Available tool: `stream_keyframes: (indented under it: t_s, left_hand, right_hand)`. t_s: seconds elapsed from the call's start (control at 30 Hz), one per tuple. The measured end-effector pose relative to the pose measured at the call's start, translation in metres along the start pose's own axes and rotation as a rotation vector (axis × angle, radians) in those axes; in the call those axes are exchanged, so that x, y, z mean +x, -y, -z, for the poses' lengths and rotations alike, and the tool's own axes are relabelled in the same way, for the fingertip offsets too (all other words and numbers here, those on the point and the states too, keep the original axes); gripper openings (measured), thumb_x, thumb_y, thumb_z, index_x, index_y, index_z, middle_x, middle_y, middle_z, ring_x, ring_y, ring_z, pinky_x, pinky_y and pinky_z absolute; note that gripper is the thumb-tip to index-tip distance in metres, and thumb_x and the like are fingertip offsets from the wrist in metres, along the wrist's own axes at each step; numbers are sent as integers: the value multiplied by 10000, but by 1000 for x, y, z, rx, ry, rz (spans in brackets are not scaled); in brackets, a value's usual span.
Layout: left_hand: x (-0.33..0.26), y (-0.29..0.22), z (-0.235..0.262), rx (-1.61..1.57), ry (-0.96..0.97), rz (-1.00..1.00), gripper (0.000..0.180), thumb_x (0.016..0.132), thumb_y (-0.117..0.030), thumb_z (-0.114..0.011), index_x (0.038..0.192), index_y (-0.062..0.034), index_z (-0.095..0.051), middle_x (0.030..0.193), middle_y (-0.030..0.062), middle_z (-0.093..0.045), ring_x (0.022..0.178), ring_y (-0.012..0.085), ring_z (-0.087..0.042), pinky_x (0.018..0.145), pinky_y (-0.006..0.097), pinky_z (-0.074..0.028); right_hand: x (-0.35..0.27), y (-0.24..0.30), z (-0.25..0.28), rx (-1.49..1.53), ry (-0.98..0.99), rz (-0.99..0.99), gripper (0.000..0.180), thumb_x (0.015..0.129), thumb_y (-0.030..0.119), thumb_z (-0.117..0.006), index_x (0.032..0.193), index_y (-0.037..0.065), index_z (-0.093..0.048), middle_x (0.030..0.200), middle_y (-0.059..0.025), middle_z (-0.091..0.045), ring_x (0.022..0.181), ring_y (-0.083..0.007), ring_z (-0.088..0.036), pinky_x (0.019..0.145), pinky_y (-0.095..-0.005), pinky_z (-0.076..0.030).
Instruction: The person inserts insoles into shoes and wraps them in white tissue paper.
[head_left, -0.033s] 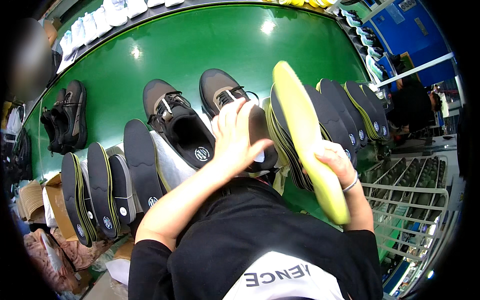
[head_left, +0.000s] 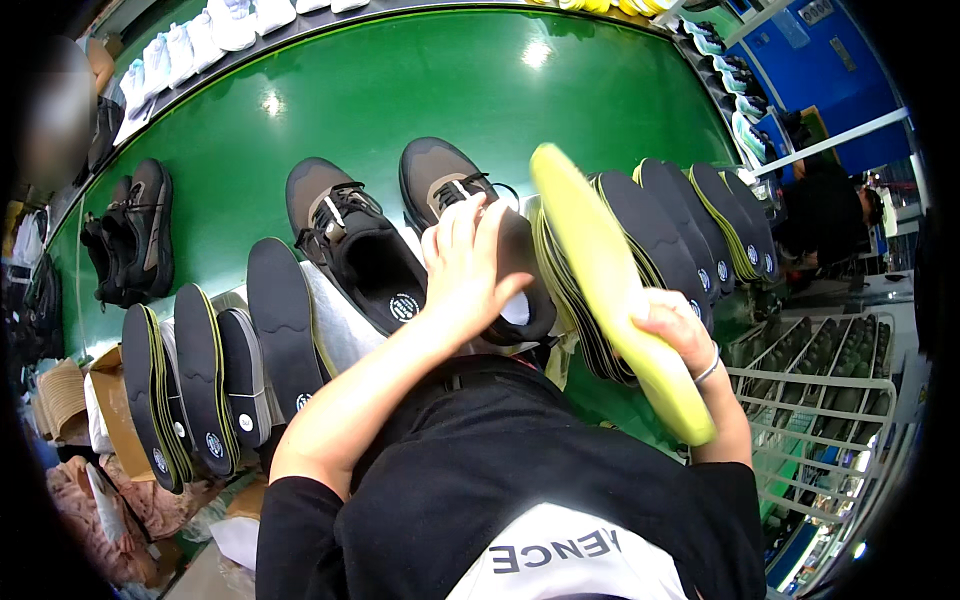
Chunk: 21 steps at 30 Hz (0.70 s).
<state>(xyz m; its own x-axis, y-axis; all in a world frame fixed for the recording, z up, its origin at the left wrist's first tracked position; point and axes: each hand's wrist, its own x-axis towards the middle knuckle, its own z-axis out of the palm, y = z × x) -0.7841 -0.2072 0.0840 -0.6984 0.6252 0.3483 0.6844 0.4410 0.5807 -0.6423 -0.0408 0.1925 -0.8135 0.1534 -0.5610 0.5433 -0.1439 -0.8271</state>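
My right hand (head_left: 685, 335) grips a yellow-green insole (head_left: 610, 270) by its edge, fingers closed round it, with the plain coloured underside showing. With its fingers stretched and thumb apart, my left hand (head_left: 468, 262) lies over the opening of the right brown-and-black shoe (head_left: 432, 170). Some white shows inside that shoe, beside my thumb. Its mate, the left brown-and-black shoe (head_left: 345, 230), stands just to the left, with a dark insole bearing a round print (head_left: 403, 306) visible inside. Both toes point away from me.
Stacks of dark insoles (head_left: 212, 380) stand along the near bench edge at left, with more insole stacks (head_left: 655, 235) at right. Another pair of dark shoes (head_left: 148, 235) sits far left on the green bench (head_left: 450, 85). A white wire rack (head_left: 810, 400) stands at lower right.
The insole in my right hand has tipped leftward, its upper end lower and its lower end slightly to the right. My left hand stays over the right shoe, nearly unmoved.
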Motion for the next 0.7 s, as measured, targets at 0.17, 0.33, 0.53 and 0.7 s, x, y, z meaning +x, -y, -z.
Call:
stream_keyframes:
  t_s: [0.17,0.33,0.53,0.7]
  left_hand:
    - [22,19,-18,-6,-113,-163,266,734,-166,-571,958,-34,-514,901,103,-531,862,273,-495,735,365,-390]
    - [27,16,-14,-155,13,30,196,781,-184,-541,906,-35,-520,714,144,-557,721,310,-536,646,388,-417]
    - [26,12,-13,-301,42,262,203,792,-208,-534,914,-47,-560,760,170,-596,727,320,-578,655,388,-450]
    - [26,19,-20,-369,-1,321,219,796,-218,-532,926,-46,-565,762,168,-599,722,326,-582,651,374,-458]
  right_hand:
    - [-10,1,17,-200,104,-290,202,745,192,-566,771,-4,-609,643,-12,-561,548,-61,-498,511,-190,-378]
    - [15,8,12,-318,163,-421,190,721,191,-576,650,17,-603,554,1,-532,512,-55,-482,480,-202,-362]
    - [78,-17,-48,-1366,79,82,287,714,287,-479,690,35,-614,688,-137,-580,642,-259,-574,576,-354,-425]
    - [112,-35,-67,-1641,-25,158,318,701,334,-515,842,62,-598,889,-138,-530,832,-257,-528,778,-429,-342]
